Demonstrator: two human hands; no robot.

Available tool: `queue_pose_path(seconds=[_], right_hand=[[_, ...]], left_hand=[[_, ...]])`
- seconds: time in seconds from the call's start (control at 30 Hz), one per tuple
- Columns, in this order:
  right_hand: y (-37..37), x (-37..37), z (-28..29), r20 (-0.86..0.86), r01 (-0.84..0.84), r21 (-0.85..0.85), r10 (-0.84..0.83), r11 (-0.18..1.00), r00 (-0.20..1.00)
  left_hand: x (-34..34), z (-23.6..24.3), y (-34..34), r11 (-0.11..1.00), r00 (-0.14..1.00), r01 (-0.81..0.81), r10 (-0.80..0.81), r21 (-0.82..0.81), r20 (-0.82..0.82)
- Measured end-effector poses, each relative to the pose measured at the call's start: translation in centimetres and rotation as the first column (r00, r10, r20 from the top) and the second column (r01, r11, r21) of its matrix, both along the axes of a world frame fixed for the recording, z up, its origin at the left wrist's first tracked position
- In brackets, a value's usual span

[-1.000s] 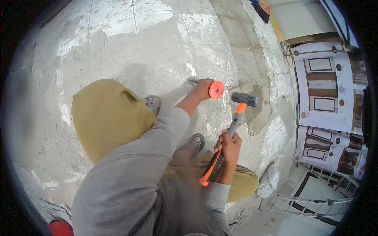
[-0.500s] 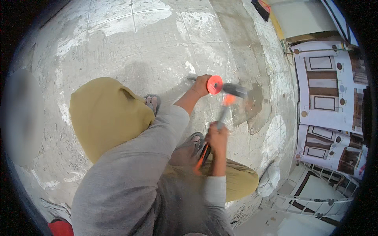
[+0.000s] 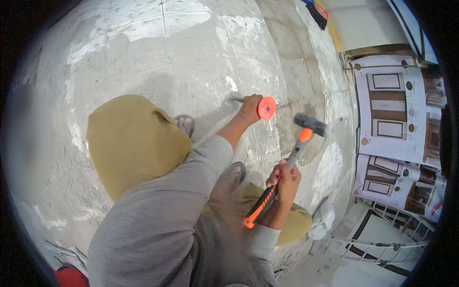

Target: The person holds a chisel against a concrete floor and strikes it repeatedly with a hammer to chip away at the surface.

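Note:
A chisel with a round red hand guard (image 3: 267,108) is gripped in my left hand (image 3: 250,110). Its thin dark blade (image 3: 235,99) pokes out left of the fingers, close to the scraped grey floor (image 3: 191,81). In my right hand (image 3: 285,184) is a club hammer, fingers wrapped round its grey, black and orange handle (image 3: 297,152). The dark hammer head (image 3: 310,124) hangs to the right of the guard, apart from it. My knees are bent, and one sandalled foot (image 3: 234,178) shows between my arms.
Right of me, large printed sheets (image 3: 389,105) with door pictures hang along the side. Below them stands a metal ladder-like frame (image 3: 382,253). A whitish bag (image 3: 323,220) lies by my right knee. A dark and red object (image 3: 317,15) rests at the far right; something red (image 3: 71,276) is at the lower left.
The hammer has swung away to the right from beside the chisel's guard, with my right hand moving right too. My left hand and the chisel have shifted only slightly.

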State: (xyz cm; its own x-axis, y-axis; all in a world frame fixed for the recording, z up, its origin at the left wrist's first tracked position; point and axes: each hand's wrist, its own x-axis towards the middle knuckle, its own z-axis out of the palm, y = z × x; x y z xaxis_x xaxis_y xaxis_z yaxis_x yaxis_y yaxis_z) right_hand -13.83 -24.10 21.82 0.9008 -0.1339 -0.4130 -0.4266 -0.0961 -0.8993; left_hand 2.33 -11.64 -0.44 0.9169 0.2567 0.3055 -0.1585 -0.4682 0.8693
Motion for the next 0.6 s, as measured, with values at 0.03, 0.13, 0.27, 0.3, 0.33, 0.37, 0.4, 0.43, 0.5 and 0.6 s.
queue_pose_path(seconds=[0.03, 0.13, 0.27, 0.3, 0.33, 0.37, 0.4, 0.43, 0.5, 0.6], right_hand=[[0.3, 0.0, 1.3, 0.044, -0.004, -0.006, 0.004, 1.000, 0.999], [1.0, 0.2, 5.3, 0.199, -0.005, -0.028, 0.011, 1.000, 0.980], [1.3, 1.1, 10.0, 0.478, -0.012, -0.041, 0.030, 0.999, 0.878], [1.8, 1.2, 11.2, 0.552, 0.041, -0.059, -0.001, 0.997, 0.834], [2.4, 1.5, 12.1, 0.620, 0.096, -0.070, -0.032, 0.993, 0.784], [2.6, 2.0, 12.8, 0.667, 0.084, -0.089, -0.003, 0.993, 0.745], [2.9, 2.5, 12.2, 0.666, 0.118, -0.113, -0.013, 0.987, 0.746], [3.1, 3.1, 11.2, 0.665, 0.152, -0.139, -0.021, 0.979, 0.747], [3.3, 3.3, 7.6, 0.582, 0.189, -0.137, -0.075, 0.972, 0.809], [-1.6, 1.7, -7.5, 0.193, -0.105, -0.455, 0.213, 0.884, 0.958]], left_hand=[[-0.1, -0.3, 0.3, 0.999, 1.000, -0.014, 0.014, -0.029, 0.009], [-0.2, -0.3, 0.2, 0.994, 0.999, -0.030, 0.033, -0.109, 0.022], [-0.6, 0.0, 0.2, 0.988, 0.995, -0.087, 0.093, -0.130, 0.038], [-0.7, 0.1, 0.2, 0.983, 0.996, -0.079, 0.086, -0.163, 0.036], [-0.8, 0.1, 0.3, 0.979, 0.996, -0.069, 0.077, -0.192, 0.034], [-0.8, 0.0, 0.4, 0.973, 0.997, -0.059, 0.068, -0.222, 0.033], [-0.8, -0.2, 0.6, 0.979, 0.997, -0.063, 0.069, -0.196, 0.024], [-0.8, -0.3, 0.8, 0.983, 0.997, -0.066, 0.070, -0.170, 0.015], [-0.4, -0.6, 0.9, 0.987, 0.997, -0.071, 0.075, -0.144, 0.026], [0.1, -0.3, -0.1, 0.980, 0.993, -0.030, 0.051, -0.196, 0.102]])
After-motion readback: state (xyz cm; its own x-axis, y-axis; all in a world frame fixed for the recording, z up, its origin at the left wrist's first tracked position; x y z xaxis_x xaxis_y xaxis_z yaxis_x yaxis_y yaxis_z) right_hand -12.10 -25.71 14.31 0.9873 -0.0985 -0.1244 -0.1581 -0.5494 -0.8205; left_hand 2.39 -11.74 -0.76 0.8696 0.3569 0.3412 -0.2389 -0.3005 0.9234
